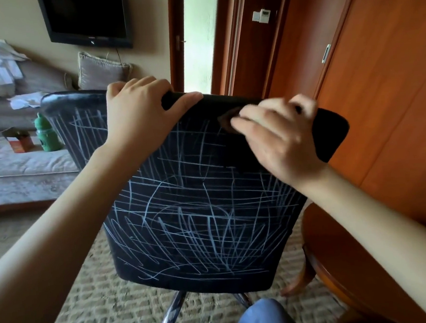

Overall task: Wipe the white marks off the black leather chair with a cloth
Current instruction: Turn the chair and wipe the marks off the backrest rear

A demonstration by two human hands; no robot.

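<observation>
The back of the black leather chair (198,213) faces me, covered in crossing white marks (186,229). Its upper right corner is plain black. My left hand (141,108) grips the top edge of the backrest, fingers over the far side and thumb on the near side. My right hand (278,135) presses a small dark cloth (229,120) against the chair near the top right; only a brownish fold of the cloth shows past my fingertips. That hand is blurred.
A round wooden table (362,264) stands close at the right. Wooden wardrobe doors (391,71) fill the right side. A sofa (15,161) with a green bottle (46,133) and a box lies behind on the left. Carpet (103,297) covers the floor. My knees show at the bottom edge.
</observation>
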